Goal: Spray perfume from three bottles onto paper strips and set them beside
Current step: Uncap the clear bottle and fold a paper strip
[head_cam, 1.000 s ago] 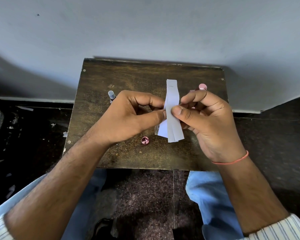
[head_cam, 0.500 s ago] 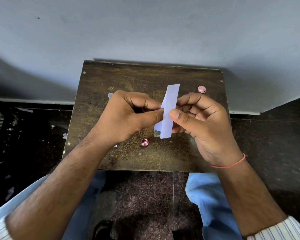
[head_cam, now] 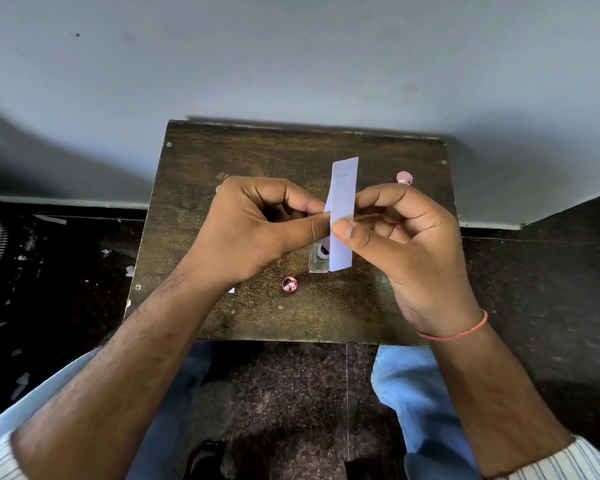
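Two hands meet over the middle of the worktop [head_cam: 194, 244], both pinching the same white paper strips [head_cam: 343, 202]. Left hand [head_cam: 253, 230]: thumb and curled forefinger nip the left edge. Right hand [head_cam: 406, 244]: thumb pressed on the near face, fingers [head_cam: 388, 195] curled behind. Strips held upright, above the worktop, not touching it. A second edge shows at the left side, so more than one strip seems stacked; how many, cannot tell.

One clear glass bottle [head_cam: 317, 261] stands directly under the strips, partly hidden by them, cap off by the look of it. Pink cap [head_cam: 289, 284] lies loose just beside it, toward the near edge. Another pink-capped bottle [head_cam: 404, 177] stands at the far right, behind the right hand. A third bottle barely shows at the far edge of the left hand; too hidden to describe.

Judgement: step in hand is peeling a single strip off the stack. No strip lies on the worktop, so spraying looks not yet begun.

Next move calls for sliding one strip free with the thumbs, keeping it in one hand, parking the others, then freeing a hand for the open bottle. Thin paper clings; a double pick is the likely slip.
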The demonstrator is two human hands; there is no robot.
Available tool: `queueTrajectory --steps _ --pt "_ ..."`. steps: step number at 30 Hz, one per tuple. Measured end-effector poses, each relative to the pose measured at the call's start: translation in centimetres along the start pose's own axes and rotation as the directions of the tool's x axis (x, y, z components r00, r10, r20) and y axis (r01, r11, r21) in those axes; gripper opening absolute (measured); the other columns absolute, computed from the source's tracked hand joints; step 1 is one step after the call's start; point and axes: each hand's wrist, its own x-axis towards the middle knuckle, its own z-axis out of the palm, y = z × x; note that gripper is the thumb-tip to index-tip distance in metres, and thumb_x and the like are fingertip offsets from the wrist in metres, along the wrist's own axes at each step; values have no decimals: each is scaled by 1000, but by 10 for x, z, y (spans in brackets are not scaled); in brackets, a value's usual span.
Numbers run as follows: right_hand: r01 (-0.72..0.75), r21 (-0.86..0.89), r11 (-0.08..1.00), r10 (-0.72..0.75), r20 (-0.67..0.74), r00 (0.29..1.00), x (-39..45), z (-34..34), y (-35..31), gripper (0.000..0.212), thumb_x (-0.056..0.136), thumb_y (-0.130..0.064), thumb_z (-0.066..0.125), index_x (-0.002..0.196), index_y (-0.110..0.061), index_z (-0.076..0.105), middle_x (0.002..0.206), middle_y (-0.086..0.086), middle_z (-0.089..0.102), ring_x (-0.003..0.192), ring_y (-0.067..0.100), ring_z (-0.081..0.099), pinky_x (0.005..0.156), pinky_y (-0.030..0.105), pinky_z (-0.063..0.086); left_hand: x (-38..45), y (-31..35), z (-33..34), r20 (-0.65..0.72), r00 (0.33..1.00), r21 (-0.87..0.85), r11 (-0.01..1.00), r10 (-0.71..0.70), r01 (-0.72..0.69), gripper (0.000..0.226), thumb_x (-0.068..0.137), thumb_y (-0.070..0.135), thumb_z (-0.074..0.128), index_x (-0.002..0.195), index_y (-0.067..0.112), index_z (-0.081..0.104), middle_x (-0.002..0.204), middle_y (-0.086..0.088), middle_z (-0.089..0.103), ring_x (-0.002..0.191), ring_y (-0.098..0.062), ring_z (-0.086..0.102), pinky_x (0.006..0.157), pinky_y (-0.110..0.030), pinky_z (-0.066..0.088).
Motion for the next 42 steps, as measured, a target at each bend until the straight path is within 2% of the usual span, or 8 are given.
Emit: queueTrajectory --steps 4,10,16,20,27,32,36,42 --pt "18 17 1000 -19 16 1000 0 3 -1 23 86 -8 86 105 -18 80 102 -2 85 96 16 83 88 27 63 0 -1 -2 12 1000 7 1000 8 -8 11 84 22 92 94 24 87 90 -12 83 68 -62 62 58 -55 53" --pt "25 -33 999 -26 -15 1000 1 -2 2 14 88 -16 88 101 -21 85 103 12 86 104 37 82 98 46 63 0 -4 -2 37 999 27 1000 9 -10 12 85 26 92 95 27 86 82 11 82 48 -30 44 45 -35 37" --pt "-44 34 998 44 0 999 0 -1 1 8 87 -18 84 91 -24 85 100 -1 83 86 9 75 75 15 54 -1 0 -1 6 998 189 980 68 -68 15 90 19 87 101 22 77 98 11 76 72 -3 61 61 -23 48" --pt "-81 34 996 82 -7 997 0 -3 2 5 85 -24 85 89 -23 84 95 4 78 84 24 69 69 25 54 -3 0 0 -26 995 260 962 98 -88 10 95 16 80 101 22 75 106 4 78 88 -26 71 53 -57 51" --pt "-137 6 990 137 11 990 -3 -3 2 2 87 -26 82 86 -25 82 77 4 78 58 17 64 47 23 47 -5 2 1 -16 981 386 906 193 -172 18 98 21 80 115 24 74 111 17 78 100 -17 75 70 -37 58" --pt "-176 -29 984 176 11 984 -3 -3 3 5 85 -28 85 89 -26 84 81 6 78 66 60 57 49 26 47 -4 -1 1 7 961 509 827 275 -240 19 104 13 71 121 12 79 110 3 82 98 -20 76 76 -44 59" --pt "-185 -41 982 186 27 982 -3 -2 3 10 86 -32 86 94 -26 87 77 4 79 56 18 62 45 25 46 -6 0 2 12 936 598 748 351 -288 17 102 14 75 117 15 82 105 7 81 95 -15 73 81 -33 58" --pt "-161 -84 983 164 22 986 -3 -3 6 10 88 -30 86 87 -20 86 69 24 70 47 18 53 43 24 41 -5 1 2 48 914 611 712 403 -346 23 99 20 81 121 15 82 116 11 79 105 -10 73 93 -30 57"
